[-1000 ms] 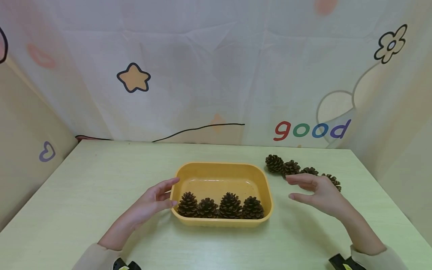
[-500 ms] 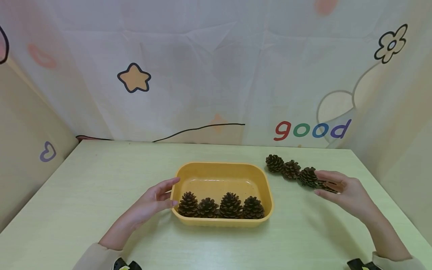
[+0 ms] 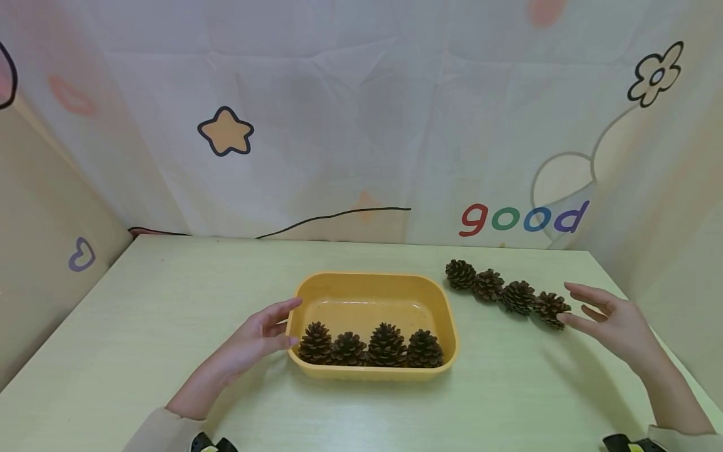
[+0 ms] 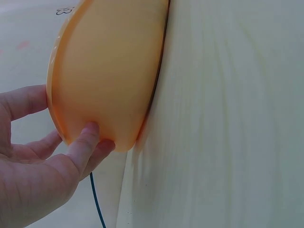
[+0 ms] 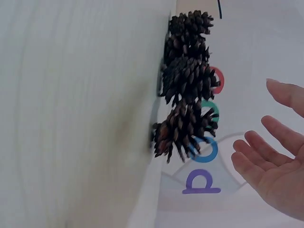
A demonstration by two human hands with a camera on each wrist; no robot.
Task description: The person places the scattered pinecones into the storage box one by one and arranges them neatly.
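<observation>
At the left end of a yellow plastic basin [image 3: 373,373], my left hand [image 3: 262,326] holds the rim. In the left wrist view, the fingers [image 4: 85,142] lie against the basin's outer wall. Several pine cones [image 3: 386,345] stand upright in a row along the near side inside the basin. To the right, my right hand [image 3: 612,320] is beside the nearest pine cone [image 3: 550,309] of a second row on the table. Its fingers are spread and hold nothing. The right wrist view shows that hand [image 5: 278,156] apart from the stacked-looking line of cones [image 5: 187,128].
The second row of pine cones [image 3: 487,285] slants across the back right of the pale table [image 3: 198,301]. Behind the table hangs a printed cloth [image 3: 339,138] with a star and the word "good". Another stretch of cloth [image 3: 678,220] borders the right side.
My right hand has moved right along the row of pine cones, past its right end, uncovering the cones it overlapped. The left hand and basin have stayed in place.
</observation>
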